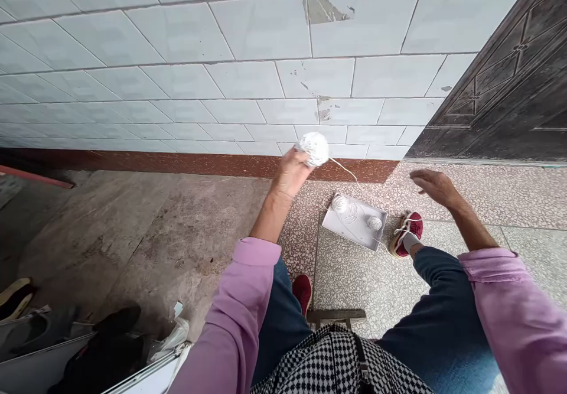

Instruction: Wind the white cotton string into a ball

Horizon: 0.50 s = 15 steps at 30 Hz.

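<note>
My left hand (292, 172) is closed around a white ball of yarn (313, 149), held up before the tiled wall. A loose strand runs from the ball toward the right and sags down. To the right, my right hand (434, 186) hangs in the air, its fingers stretched toward the left and nothing visible in them. Below, between my feet, a shallow white box (354, 234) lies on the floor. In it are a yarn ball (340, 204), a smaller yarn ball (374, 222) and loose loops of yarn.
Yarn strands trail over the box's edge toward my red right shoe (414, 225). My left shoe (302, 290) is near a wooden stool piece (336, 316). A dark door (509, 98) stands at the right. Shoes and dark items fill a rack (57, 347) at lower left.
</note>
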Each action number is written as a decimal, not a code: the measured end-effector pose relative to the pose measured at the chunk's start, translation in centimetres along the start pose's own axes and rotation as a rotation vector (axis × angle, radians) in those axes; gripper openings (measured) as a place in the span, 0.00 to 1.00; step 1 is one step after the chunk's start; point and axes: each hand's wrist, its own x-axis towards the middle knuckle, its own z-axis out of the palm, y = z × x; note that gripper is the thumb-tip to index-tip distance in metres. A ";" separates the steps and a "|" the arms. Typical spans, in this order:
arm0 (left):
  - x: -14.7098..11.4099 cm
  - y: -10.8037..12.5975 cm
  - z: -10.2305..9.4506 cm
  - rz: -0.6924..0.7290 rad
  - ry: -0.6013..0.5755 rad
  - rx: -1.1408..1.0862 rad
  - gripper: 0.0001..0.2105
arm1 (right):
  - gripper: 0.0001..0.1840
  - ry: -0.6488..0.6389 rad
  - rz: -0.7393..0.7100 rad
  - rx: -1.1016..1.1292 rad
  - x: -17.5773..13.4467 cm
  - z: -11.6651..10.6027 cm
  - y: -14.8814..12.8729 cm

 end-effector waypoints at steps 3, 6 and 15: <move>-0.3 -1.8 2.7 -0.074 -0.104 0.013 0.26 | 0.17 -0.068 -0.094 0.302 0.5 3.9 -6.2; -0.5 -3.0 4.3 -0.106 -0.147 0.012 0.24 | 0.20 -0.220 -0.185 0.532 -0.2 7.2 -11.9; 1.3 1.1 -0.4 0.101 0.256 -0.201 0.30 | 0.14 -0.266 -0.223 0.157 -2.2 6.1 -10.2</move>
